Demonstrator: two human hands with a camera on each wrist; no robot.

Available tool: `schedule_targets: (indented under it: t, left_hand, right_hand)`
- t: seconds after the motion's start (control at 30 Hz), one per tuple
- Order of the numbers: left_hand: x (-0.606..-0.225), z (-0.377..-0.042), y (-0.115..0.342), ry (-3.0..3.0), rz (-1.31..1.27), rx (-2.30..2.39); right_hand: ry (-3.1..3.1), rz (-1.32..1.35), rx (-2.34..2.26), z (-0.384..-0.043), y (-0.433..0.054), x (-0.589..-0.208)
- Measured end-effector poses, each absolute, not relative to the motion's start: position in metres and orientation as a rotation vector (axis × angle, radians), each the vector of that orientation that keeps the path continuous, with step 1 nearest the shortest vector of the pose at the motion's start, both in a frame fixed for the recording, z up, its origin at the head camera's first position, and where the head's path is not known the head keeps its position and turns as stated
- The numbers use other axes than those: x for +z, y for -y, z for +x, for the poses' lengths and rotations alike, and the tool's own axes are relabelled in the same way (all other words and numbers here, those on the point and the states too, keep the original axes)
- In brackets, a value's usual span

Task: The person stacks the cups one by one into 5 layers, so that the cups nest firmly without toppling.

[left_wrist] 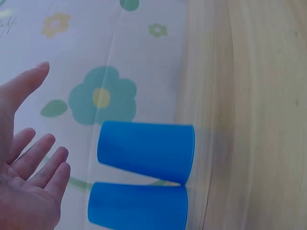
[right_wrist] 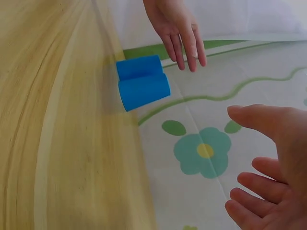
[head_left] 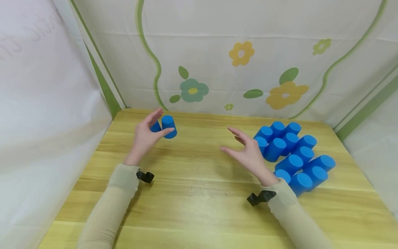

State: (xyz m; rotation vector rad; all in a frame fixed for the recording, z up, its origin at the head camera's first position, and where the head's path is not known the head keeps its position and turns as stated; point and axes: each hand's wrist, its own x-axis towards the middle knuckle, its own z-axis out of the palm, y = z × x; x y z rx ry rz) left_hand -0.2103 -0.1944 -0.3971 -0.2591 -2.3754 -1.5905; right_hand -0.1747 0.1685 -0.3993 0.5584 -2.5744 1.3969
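Observation:
Two blue cups stand upside down side by side at the back left of the table, the right-hand cup [head_left: 168, 121] and the left-hand cup [head_left: 154, 127]. My left hand [head_left: 145, 135] is held open just above them; in the head view it overlaps both. From the left wrist view, a gap shows between the fingers [left_wrist: 47, 168] and the two cups [left_wrist: 146, 149]. My right hand [head_left: 249, 154] hovers over the table, thumb and fingers spread apart, holding nothing. It is just left of a group of blue cups [head_left: 275, 149].
That right-hand group holds several upturned blue cups in uneven rows on the wooden table [head_left: 199, 200]. A white curtain [head_left: 202, 41] with flower prints hangs along the back edge, and white cloth [head_left: 56, 114] encloses the left side. Each wrist wears a small black camera [head_left: 145, 176].

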Motion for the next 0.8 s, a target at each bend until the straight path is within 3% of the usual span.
schedule_targets:
  t: [0.8]
  left_hand:
    - [-0.401,-0.212,0.102,2.380,-0.598,-1.736]
  right_hand:
    - [2.707,0.326,1.151,-0.119,-0.273,-0.367]
